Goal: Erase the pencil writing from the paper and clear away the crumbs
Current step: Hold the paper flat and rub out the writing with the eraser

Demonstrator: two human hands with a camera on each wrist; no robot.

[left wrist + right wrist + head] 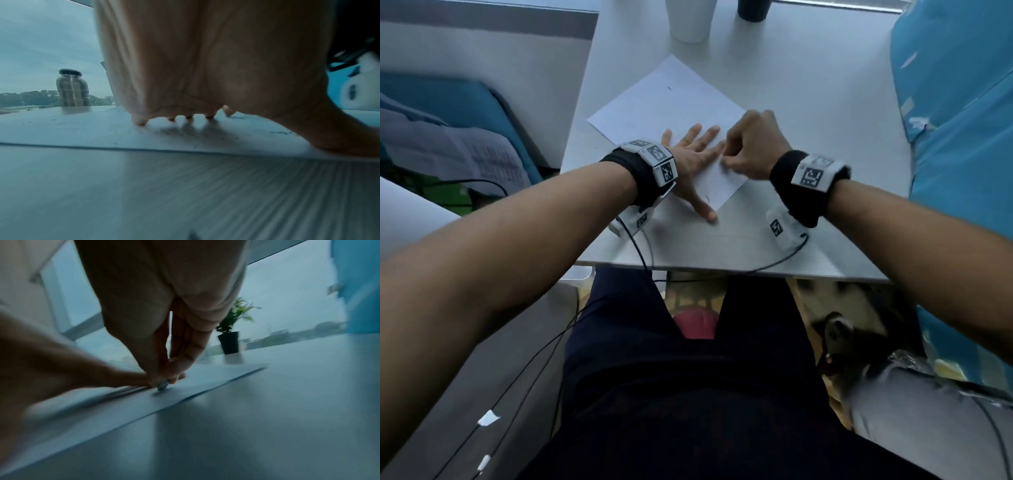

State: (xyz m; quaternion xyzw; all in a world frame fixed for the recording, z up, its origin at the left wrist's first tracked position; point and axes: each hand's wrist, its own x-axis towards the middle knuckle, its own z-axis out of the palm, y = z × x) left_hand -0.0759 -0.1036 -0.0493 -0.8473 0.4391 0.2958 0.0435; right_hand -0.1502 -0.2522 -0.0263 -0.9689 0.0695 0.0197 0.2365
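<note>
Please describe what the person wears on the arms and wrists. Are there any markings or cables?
Both forearms are bare, without sleeves. Each wrist carries a black fabric band holding white blocks printed with black-and-white square codes. A small white camera box hangs under each wrist, and a thin black cable runs from it off the table edge. No rings are visible.

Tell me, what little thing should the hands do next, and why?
Probably keep rubbing. The right hand pinches a small eraser with its tip down on the paper, and the left hand lies flat holding the sheet in place. A few dark pencil marks still show, and crumbs dot the paper, so sweeping likely comes later.
</note>
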